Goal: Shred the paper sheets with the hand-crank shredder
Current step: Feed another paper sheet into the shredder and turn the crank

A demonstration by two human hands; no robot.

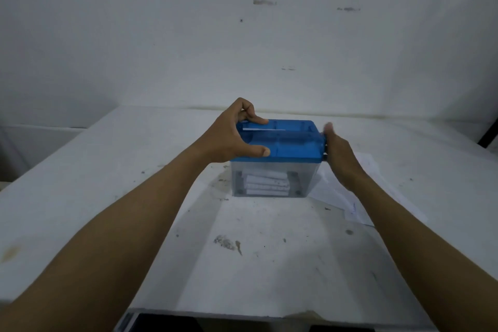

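White, stained surface (80,183) fills the view, backed by a marked white wall (188,35).

Left side: the left hand (231,135) grips the left end of the shredder (291,143). Its thumb lies along the near face and its fingers are curled over the top edge.

Centre: the shredder stands upright on the surface, about midway across and toward the far edge. Its long axis runs left to right across the view. The blue head (296,148) sits on a clear bin (304,178). The feed slot (272,127) runs parallel to that axis and faces upward. A thin white edge of paper (262,129) shows in it. Shredded strips (265,183) lie piled inside the bin.

Right side: the crank end of the shredder points right. A dark crank part (325,155) shows just beside the blue head. The right hand (338,153) is against that end, back toward the camera and blurred. Whether it clasps the crank cannot be told.

Far right: loose paper sheets (331,194) lie flat on the surface just beside the bin, partly under the right forearm.
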